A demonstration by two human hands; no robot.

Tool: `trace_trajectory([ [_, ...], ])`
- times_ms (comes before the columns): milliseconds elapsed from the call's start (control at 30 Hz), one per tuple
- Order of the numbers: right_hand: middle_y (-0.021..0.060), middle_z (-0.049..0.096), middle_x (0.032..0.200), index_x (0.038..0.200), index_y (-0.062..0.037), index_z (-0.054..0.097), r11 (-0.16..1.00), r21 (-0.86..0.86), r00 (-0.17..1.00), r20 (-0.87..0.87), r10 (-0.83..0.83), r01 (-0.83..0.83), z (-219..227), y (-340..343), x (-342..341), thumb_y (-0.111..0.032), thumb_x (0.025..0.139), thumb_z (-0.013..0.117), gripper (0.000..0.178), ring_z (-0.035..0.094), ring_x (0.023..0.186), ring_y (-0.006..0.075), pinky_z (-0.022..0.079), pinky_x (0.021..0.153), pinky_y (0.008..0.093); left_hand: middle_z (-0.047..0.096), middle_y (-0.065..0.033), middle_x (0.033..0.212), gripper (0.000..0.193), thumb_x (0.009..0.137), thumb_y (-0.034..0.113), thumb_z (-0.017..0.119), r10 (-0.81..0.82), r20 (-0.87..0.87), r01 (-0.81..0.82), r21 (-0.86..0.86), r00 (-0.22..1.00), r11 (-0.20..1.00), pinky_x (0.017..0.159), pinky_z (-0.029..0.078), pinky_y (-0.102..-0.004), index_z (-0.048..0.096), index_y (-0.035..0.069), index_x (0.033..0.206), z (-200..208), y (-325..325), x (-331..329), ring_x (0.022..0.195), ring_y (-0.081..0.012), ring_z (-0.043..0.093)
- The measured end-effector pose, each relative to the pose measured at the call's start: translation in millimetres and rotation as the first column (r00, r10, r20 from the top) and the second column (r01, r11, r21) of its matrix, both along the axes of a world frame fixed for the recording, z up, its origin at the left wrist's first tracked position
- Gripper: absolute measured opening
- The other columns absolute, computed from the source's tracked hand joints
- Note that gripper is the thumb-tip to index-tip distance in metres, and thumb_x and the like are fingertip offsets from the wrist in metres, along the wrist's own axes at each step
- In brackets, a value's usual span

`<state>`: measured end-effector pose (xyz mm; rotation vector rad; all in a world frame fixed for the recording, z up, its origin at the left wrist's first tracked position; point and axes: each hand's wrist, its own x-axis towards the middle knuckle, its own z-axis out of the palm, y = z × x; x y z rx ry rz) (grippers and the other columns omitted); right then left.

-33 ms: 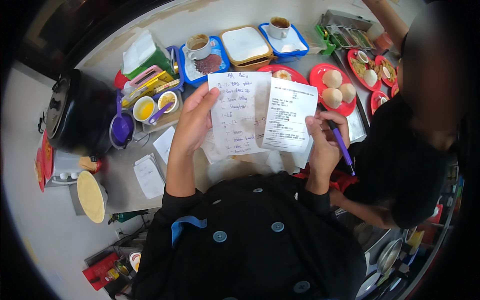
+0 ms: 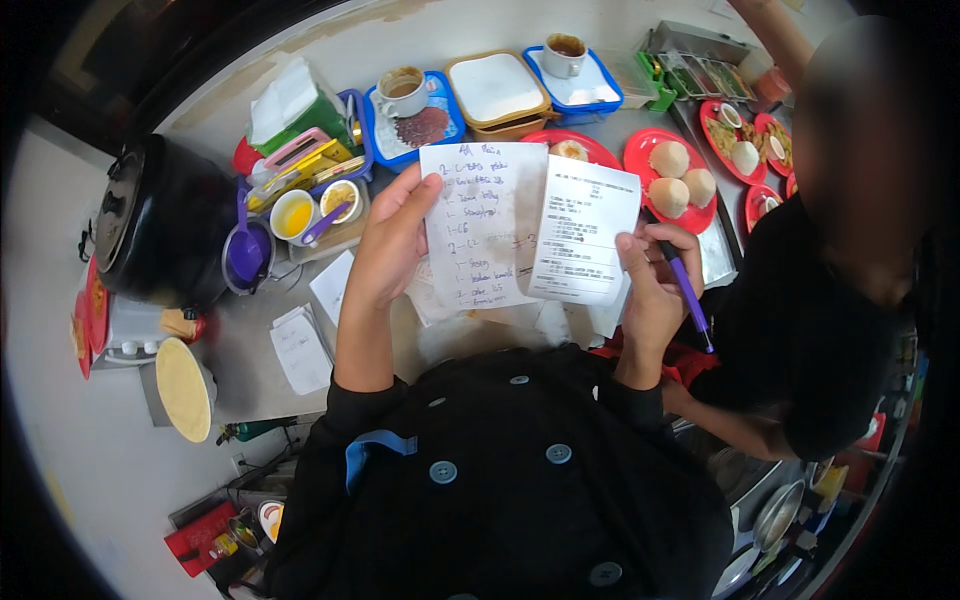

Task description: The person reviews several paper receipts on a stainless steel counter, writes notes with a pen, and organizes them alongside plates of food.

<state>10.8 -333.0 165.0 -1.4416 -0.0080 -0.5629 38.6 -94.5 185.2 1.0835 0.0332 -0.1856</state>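
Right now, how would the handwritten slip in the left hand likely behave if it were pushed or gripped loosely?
The handwritten slip is thin paper pinched only at its left edge by the left hand, so it is probably floppy and very light. It stands fairly flat now, likely because it leans on the printed receipt that the right hand holds. A loose grip might let it slide.

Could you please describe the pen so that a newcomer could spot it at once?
Start at the red plate of three buns. Just below it, the right hand holds a printed slip. The pen is the thin purple stick there, pointing down.
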Motion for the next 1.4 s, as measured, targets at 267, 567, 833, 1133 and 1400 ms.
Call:
trace_trajectory([
  [267,0.0059,0.058,0.083,0.091,-0.0009,0.054,0.999,-0.010,0.999,0.008,-0.032,0.033,5.6,2.6,-1.0,0.006,0.072,0.069,0.025,0.055,0.071,0.0073,0.042,0.058,0.0162,0.059,-0.0093,0.107,0.033,0.094,0.020,0.042,0.049,0.053,-0.049,-0.012,0.997,0.999,0.081,0.049,-0.0294,0.048,0.000,0.120,-4.5,16.2,-2.7,0.096,-0.0148,0.059],
  [567,0.0057,0.059,0.084,0.093,-0.0014,0.052,1.000,-0.004,0.999,0.051,-0.001,0.002,8.8,-2.8,1.9,0.007,0.075,0.065,0.024,0.056,0.075,0.0085,0.043,0.067,0.0188,0.059,-0.0085,0.104,0.035,0.094,0.025,0.042,0.028,0.069,-0.035,0.093,0.997,0.995,0.077,0.050,-0.0282,0.048,0.000,0.119,6.1,15.6,-5.9,0.093,-0.0136,0.059],
  [833,0.0077,0.057,0.086,0.092,-0.0018,0.052,0.999,-0.029,0.999,0.010,-0.039,0.039,6.3,-2.9,1.5,0.003,0.072,0.069,0.027,0.054,0.076,0.0094,0.043,0.060,0.0178,0.059,-0.0079,0.105,0.036,0.094,0.027,0.043,0.035,0.067,-0.039,0.053,0.997,0.998,0.078,0.051,-0.0291,0.048,0.001,0.119,2.1,18.2,-2.8,0.094,-0.0141,0.059],
  [1133,0.0079,0.057,0.086,0.092,-0.0022,0.052,1.000,0.015,1.000,0.027,0.000,-0.001,5.2,1.5,2.4,0.004,0.073,0.068,0.026,0.054,0.075,0.0088,0.042,0.059,0.0167,0.059,-0.0072,0.105,0.037,0.094,0.027,0.043,0.021,0.064,-0.026,0.080,0.998,0.996,0.076,0.051,-0.0285,0.048,0.001,0.121,0.1,16.5,-1.4,0.093,-0.0137,0.060],
  [1400,0.0077,0.058,0.086,0.092,-0.0025,0.052,1.000,-0.009,1.000,0.006,-0.016,0.016,5.6,2.0,3.3,0.002,0.073,0.069,0.026,0.054,0.070,0.0075,0.041,0.055,0.0163,0.059,-0.0076,0.105,0.036,0.094,0.025,0.043,0.026,0.059,-0.030,0.067,0.998,0.997,0.077,0.051,-0.0293,0.048,0.001,0.120,0.5,13.5,-0.8,0.094,-0.0137,0.059],
])
